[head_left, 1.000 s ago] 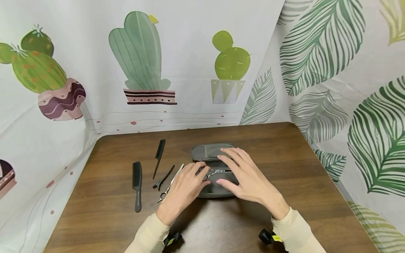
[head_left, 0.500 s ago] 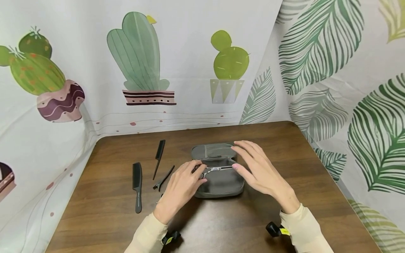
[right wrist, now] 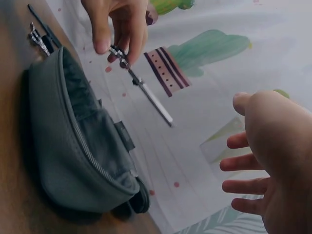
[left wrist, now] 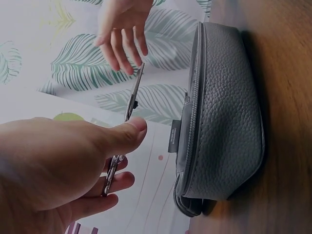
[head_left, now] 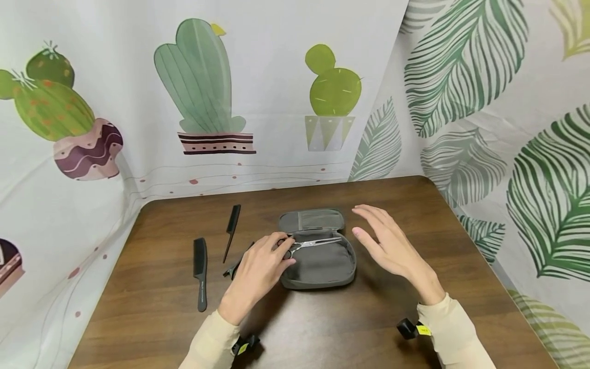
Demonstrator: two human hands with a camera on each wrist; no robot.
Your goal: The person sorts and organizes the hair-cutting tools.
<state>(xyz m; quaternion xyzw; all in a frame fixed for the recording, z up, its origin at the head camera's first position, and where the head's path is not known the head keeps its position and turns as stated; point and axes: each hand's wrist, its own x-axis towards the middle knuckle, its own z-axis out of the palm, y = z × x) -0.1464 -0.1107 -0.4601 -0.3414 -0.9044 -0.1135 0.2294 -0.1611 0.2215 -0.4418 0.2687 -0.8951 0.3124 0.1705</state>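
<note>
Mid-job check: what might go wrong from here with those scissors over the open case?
1. The left hand grips the scissors only at the handle end, so a slip might drop them into the case.
2. The blades point toward the right hand, so its fingers might get nicked if it reaches in.
3. The clip is partly hidden behind the left hand in the head view, so it might get knocked.

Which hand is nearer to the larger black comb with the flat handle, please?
Left: the left hand, holding silver metal scissors, is to the right of that larger black comb; the right hand is farther right, past the open grey zippered case.
</note>
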